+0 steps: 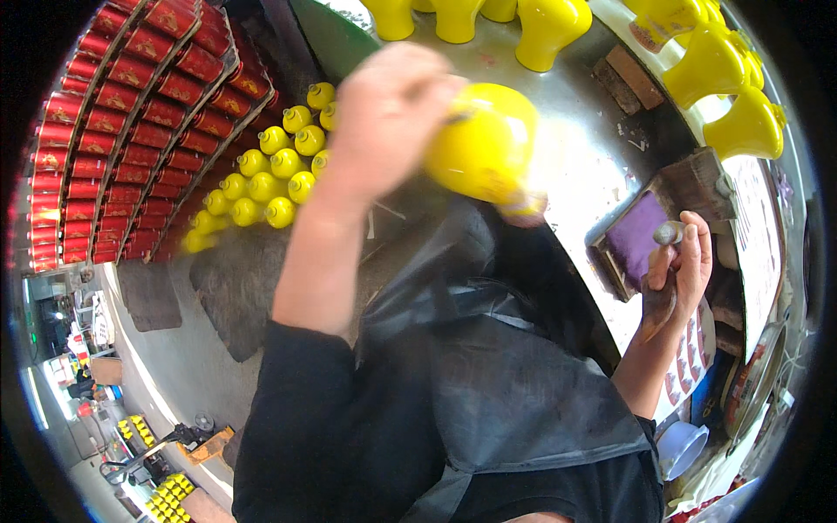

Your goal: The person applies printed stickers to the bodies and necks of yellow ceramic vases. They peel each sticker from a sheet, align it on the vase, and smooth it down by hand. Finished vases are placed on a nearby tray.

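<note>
My left hand (384, 131), blurred by motion, is raised and closed around one end of a glossy yellow bottle (488, 144). The bottle is tilted over the edge of the metal worktable, its other end pointing down and showing a smeared reddish patch. At the right, my right hand (682, 275) pinches a short, grey, round-ended piece (670, 233) between thumb and fingers. Its far end is hidden in the hand. Beside that hand, apart from it, is a purple pad (636, 234) in a worn, dark-edged tray.
More yellow bottles (549, 35) stand along the table's (575, 131) far and right sides, near brown blocks (632, 78). Several yellow bottles (270, 187) stand lower left of the table. Stacked red packages (122, 139) fill the left. A pale tub (682, 449) sits lower right.
</note>
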A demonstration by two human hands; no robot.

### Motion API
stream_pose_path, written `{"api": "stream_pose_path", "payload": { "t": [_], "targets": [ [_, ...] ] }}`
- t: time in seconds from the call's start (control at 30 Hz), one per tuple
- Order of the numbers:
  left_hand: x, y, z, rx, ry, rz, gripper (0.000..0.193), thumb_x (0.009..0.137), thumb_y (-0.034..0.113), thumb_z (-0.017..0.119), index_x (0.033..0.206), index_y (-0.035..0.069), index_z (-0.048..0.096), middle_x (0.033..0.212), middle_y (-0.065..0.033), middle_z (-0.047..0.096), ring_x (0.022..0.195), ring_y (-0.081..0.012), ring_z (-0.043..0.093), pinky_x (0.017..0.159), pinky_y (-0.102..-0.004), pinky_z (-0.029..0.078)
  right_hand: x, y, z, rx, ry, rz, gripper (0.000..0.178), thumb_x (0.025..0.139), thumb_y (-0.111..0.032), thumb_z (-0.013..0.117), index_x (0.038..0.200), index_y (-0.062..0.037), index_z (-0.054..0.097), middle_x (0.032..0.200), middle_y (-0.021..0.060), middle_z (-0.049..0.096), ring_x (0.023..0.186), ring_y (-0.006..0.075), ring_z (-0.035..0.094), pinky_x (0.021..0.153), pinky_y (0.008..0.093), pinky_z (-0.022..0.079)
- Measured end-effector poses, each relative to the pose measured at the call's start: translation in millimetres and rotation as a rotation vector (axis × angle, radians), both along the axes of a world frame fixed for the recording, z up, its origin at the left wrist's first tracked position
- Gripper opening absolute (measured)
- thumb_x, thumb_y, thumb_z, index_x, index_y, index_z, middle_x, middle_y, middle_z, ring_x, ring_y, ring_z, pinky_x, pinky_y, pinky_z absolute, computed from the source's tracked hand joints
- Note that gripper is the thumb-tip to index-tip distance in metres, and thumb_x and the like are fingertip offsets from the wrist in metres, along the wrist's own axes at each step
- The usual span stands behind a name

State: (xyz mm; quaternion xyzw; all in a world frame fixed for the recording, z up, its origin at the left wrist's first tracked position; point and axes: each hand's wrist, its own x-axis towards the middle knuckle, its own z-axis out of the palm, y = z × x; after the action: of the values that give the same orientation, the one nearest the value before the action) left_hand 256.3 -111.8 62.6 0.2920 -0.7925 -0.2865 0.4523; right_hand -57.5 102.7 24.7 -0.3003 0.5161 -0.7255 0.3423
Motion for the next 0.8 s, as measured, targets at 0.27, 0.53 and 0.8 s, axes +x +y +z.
{"api": "stream_pose_path", "payload": {
  "t": [0.27,0.53,0.8],
  "targets": [
    [122.6,-15.1,-120.6,0.070,-0.633,0.413,0.019,0.088,0.020,0.073,0.083,0.003,0.068,0.092,-0.0129,0.066,0.091,-0.0332,0.063,0.083,-0.0424,0.049,3.7,-10.6,-7.8,0.086,-0.042,-0.052,0.021,0.109,-0.018,0.055,0.119,-0.0012,0.064,0.072,0.0071,0.068,0.040,0.0055,0.047,0.036,0.0199,0.034],
    [152.8,5.1,-313.0,0.415,-0.753,0.547,0.029,0.083,0.030,0.075,0.078,0.001,0.077,0.092,-0.0195,0.072,0.085,-0.0381,0.069,0.080,-0.0485,0.055,5.1,-14.1,-23.4,0.298,-0.071,-0.140,0.026,0.110,-0.021,0.050,0.126,-0.0020,0.060,0.058,0.0042,0.055,0.037,0.0089,0.039,0.036,0.0233,0.031],
    [119.7,8.4,-424.4,0.359,-0.718,0.602,0.024,0.082,0.023,0.071,0.073,0.002,0.078,0.084,-0.0205,0.071,0.080,-0.0385,0.069,0.074,-0.0488,0.056,12.2,-25.0,-30.7,0.396,-0.108,-0.214,0.021,0.109,-0.022,0.054,0.119,-0.0053,0.063,0.060,0.0063,0.057,0.036,0.0114,0.040,0.035,0.0252,0.031]
  ]
}}
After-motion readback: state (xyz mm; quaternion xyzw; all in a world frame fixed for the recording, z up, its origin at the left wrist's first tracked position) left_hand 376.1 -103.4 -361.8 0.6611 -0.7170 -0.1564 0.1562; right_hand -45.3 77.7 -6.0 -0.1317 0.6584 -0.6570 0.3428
